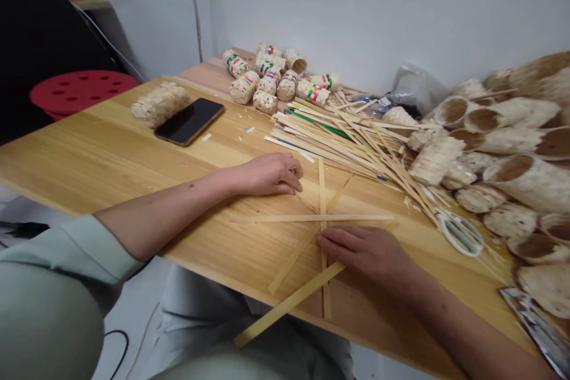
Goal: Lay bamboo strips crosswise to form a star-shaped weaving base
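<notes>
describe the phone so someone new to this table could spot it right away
Start at the wooden table and look to its far left part, beyond the left hand. The phone lies flat there, screen dark, beside a pale woven bundle. It is the only black, glossy slab among straw-coloured strips and woven pieces.

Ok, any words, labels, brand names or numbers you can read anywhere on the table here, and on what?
No readable text in this view.
phone: screen dark, nothing on it.
small woven rolls: coloured bands only, no lettering.
foil packet at the table edge: no print can be made out.
scissors, bamboo strips under the hands: unmarked.
</notes>
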`<state>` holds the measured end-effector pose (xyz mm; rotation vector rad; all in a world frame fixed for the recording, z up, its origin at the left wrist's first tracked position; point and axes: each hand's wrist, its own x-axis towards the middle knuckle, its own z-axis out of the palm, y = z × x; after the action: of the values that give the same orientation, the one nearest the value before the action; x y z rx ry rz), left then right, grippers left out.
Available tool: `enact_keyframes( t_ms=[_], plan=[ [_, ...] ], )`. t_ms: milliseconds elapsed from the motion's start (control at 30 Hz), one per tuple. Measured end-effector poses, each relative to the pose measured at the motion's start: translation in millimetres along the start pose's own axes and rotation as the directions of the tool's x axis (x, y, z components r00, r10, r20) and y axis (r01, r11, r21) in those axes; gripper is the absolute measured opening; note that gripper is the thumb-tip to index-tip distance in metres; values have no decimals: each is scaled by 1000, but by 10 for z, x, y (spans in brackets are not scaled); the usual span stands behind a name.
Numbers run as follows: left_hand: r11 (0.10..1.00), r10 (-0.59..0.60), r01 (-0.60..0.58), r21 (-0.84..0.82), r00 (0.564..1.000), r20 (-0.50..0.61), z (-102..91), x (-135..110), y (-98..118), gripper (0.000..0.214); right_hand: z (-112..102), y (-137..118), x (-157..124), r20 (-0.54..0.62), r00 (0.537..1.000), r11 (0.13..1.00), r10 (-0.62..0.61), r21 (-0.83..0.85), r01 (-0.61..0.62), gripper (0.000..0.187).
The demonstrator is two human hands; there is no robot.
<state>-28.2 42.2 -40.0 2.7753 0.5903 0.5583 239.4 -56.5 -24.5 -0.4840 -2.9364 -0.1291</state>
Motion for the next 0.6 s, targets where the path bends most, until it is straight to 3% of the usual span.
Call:
enact_keyframes(
  t_ms=[133,233,300,400,467,533,600],
  plan=[
    [1000,7,-7,9,1000,-4,6,-4,0,17,-1,40,-72,-35,999,999,40,2,-40,39],
    [1000,12,-12,18,1000,-2,19,-3,-4,19,-107,216,-200,-79,972,974,220,-36,-224,39],
    [1000,12,-12,21,1000,-6,24,-2,-4,20,-219,365,-265,-173,891,894,420,-88,-438,36],
    [1000,-4,5,28,999,-43,2,0,13,22,-350,539,-306,-236,662,664,711,-85,-743,30],
    [1000,-19,20,23,997,-71,-39,1,40,23,-363,597,-326,-189,554,558,811,-36,-829,32],
    [1000,-28,28,6,996,-87,-93,4,83,24,-319,621,-375,-122,521,528,845,31,-848,33],
    [999,-32,31,-16,995,-97,-140,9,137,24,-253,635,-459,-70,526,531,847,112,-840,34]
  ],
)
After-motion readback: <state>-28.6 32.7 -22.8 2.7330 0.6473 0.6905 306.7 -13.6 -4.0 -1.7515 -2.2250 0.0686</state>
